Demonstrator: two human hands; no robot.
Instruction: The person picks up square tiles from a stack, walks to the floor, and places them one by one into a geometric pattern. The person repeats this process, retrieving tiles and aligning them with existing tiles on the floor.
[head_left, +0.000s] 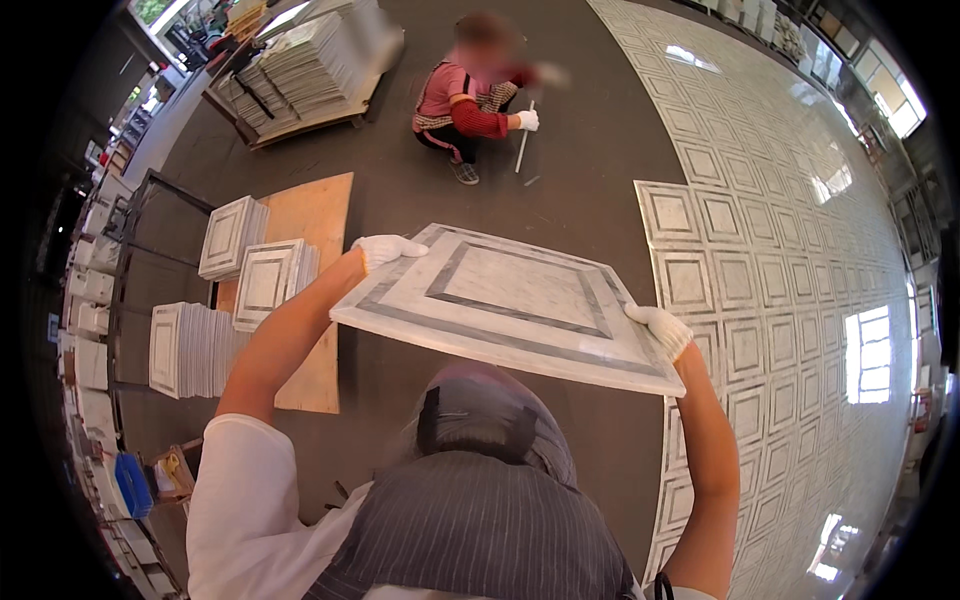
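A large square marble tile (515,285), white with grey inlaid square bands, is held up in front of me, tilted. My left hand (388,249), in a white glove, grips its left far edge with the thumb on top. On the opposite edge my right hand (660,328), also white-gloved, holds on with its thumb over the face; the other fingers are hidden beneath. To my right, rows of matching laid tiles (700,285) cover the floor, and the held tile's right corner overlaps their border in view.
Stacked tiles (185,350) stand on edge at the left, near a plywood sheet (325,360) and a dark metal rack (165,250). Ahead, a co-worker (470,105) crouches, one gloved hand on a thin white rod (522,150). Behind them sits a loaded pallet (310,120).
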